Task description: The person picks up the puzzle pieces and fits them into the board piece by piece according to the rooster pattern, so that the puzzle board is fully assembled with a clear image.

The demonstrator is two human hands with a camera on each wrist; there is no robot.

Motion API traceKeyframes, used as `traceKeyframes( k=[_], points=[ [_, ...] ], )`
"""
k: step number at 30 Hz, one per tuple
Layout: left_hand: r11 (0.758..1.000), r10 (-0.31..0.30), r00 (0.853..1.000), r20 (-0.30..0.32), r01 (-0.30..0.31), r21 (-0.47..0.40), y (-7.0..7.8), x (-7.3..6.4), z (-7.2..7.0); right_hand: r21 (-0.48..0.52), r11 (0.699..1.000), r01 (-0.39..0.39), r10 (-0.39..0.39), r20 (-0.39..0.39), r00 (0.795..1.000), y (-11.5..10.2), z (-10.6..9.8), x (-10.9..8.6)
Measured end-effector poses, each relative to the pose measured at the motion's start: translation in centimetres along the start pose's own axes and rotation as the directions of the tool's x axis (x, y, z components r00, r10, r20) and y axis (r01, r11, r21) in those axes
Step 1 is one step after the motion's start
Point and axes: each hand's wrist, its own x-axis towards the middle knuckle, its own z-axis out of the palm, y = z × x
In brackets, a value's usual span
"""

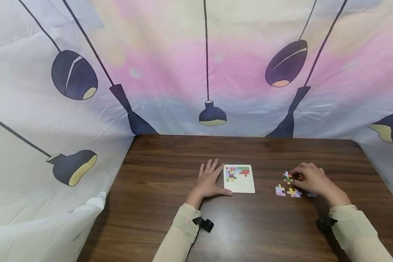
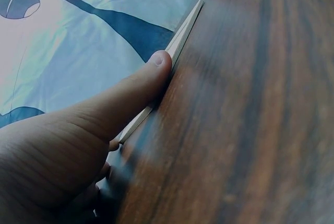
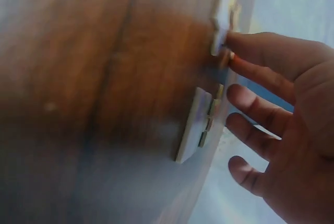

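Observation:
A square white puzzle board (image 1: pixel 243 187) lies flat on the table, with colourful pieces fitted along its top and left side. My left hand (image 1: pixel 209 183) rests at the board's left with fingers spread. Its thumb (image 2: pixel 151 70) lies along the board's near edge. On the right, my right hand (image 1: pixel 312 179) pinches a colourful jigsaw piece (image 1: pixel 287 177) between thumb and index finger. The other fingers are spread in the right wrist view. Closer to me lie a lilac piece (image 1: pixel 280 190) and a yellow-and-purple piece (image 1: pixel 294 193). Another piece (image 1: pixel 311 194) is partly hidden under the right hand.
A dark brown wooden table (image 1: pixel 163 160) carries everything. Behind it and at the left hangs a pastel cloth (image 1: pixel 170 72) printed with dark lamps. Black straps (image 1: pixel 203 223) sit on both wrists.

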Motion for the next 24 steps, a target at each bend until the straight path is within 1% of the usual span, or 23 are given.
traceKeyframes(
  k=[3,9,14,17,20,24],
  points=[
    [1.000,0.000,1.000,0.001,0.000,0.003,0.0,0.1,-0.1,-0.028,1.000,0.005,-0.006,-0.019,1.000,-0.4,0.1,0.3],
    [1.000,-0.001,1.000,-0.002,0.001,0.007,-0.1,0.1,-0.2,-0.008,1.000,0.018,-0.018,-0.049,0.999,-1.2,0.4,0.9],
    [1.000,0.011,1.000,-0.006,-0.011,0.026,0.0,0.0,-0.3,0.030,0.999,0.029,-0.027,-0.063,0.998,-2.1,0.3,1.4],
    [0.999,0.015,1.000,-0.008,-0.015,0.040,0.1,0.0,-0.2,0.075,0.996,0.040,-0.036,-0.055,0.998,-2.6,0.3,1.9],
    [0.999,0.013,1.000,-0.006,-0.012,0.038,0.1,0.0,-0.2,0.117,0.991,0.062,-0.057,-0.046,0.997,-3.3,0.6,2.3],
    [0.999,0.008,1.000,-0.001,-0.008,0.033,0.1,-0.1,-0.1,0.130,0.986,0.103,-0.095,-0.062,0.994,-4.3,0.9,3.1]
  ],
)
